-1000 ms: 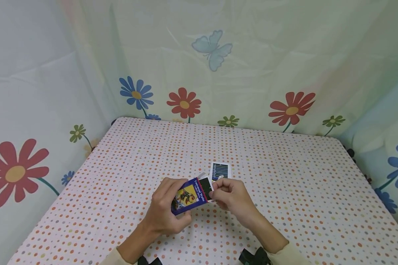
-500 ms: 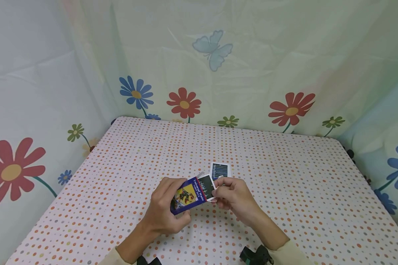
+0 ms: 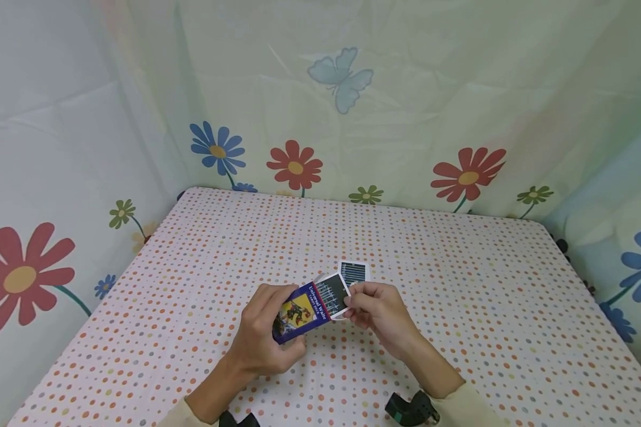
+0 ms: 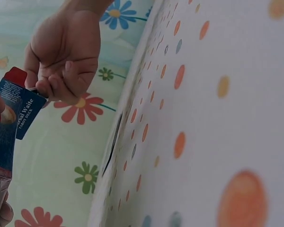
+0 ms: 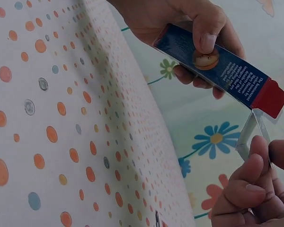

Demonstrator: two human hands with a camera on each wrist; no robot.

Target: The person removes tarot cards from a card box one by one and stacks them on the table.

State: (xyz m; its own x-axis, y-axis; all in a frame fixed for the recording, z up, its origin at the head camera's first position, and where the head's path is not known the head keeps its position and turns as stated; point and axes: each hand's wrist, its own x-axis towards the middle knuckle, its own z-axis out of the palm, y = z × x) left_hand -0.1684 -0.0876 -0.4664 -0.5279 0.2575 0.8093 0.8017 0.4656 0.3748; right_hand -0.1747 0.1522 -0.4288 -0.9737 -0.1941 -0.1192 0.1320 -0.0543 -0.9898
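My left hand [image 3: 264, 338] grips a blue tarot card box [image 3: 300, 315], tilted above the table, with a yellow picture on its front. From its right end a white-edged card with a black picture [image 3: 332, 295] sticks partly out. My right hand [image 3: 383, 317] pinches the outer end of this card between thumb and fingers. In the right wrist view, the box's red end flap [image 5: 270, 99] stands out beside the card's edge. How many cards are pinched I cannot tell. Just beyond the hands another white-bordered card [image 3: 355, 271] lies on the table, its near part hidden.
A white cloth with coloured dots covers the table [image 3: 459, 284]. Curtains with printed flowers [image 3: 406, 101] rise behind and at both sides. Black wrist devices [image 3: 412, 408] show near the sleeves at the front.
The pinched card has slid further out of the box, to the upper right, so more of its black picture shows. The left hand and box have barely moved.
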